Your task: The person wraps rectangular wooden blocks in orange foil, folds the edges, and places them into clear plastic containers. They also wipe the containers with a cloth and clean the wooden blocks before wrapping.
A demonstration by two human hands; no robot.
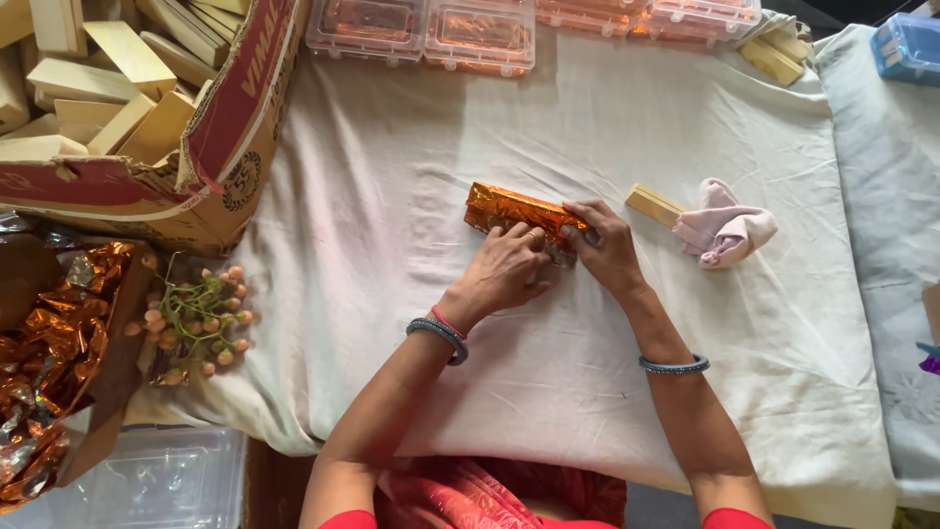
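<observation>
A long block wrapped in orange foil [514,212] is pinned to the white cloth [392,196] near the middle of the frame, and both hands are pressed on its right end. The left hand [504,269] lies flat with its fingers closed over the near edge, while the right hand [607,245] is clamped on the end fold, fingertips tucked into the foil. Just to the right, a bare wooden block [654,205] is seen touching a crumpled pink rag [725,231]. At the upper left a cardboard box [211,147] of wooden blocks is set, with loose foil [49,362] and a sprig of berries [196,318] at the lower left. If pressure is eased, the stiff foil could spring open or tear at the fold.
</observation>
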